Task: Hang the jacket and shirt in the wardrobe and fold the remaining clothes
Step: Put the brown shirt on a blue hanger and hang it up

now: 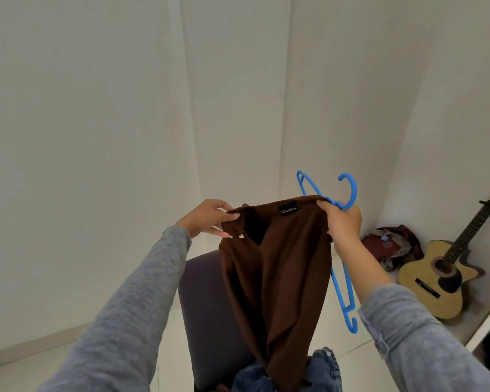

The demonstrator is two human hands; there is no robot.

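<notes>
Left grip [207,219] and right grip [343,223] pinch shirt [277,267] between them, right also holding hanger [354,192]

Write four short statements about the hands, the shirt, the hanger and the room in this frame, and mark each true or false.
1. The left hand and right hand both hold the brown shirt by its top edge. True.
2. The blue hanger hangs on a rail. False: the right hand grips it together with the shirt.
3. A guitar leans against the wall at the right. True.
4. The left hand is empty. False: it pinches the shirt's top corner.
</notes>
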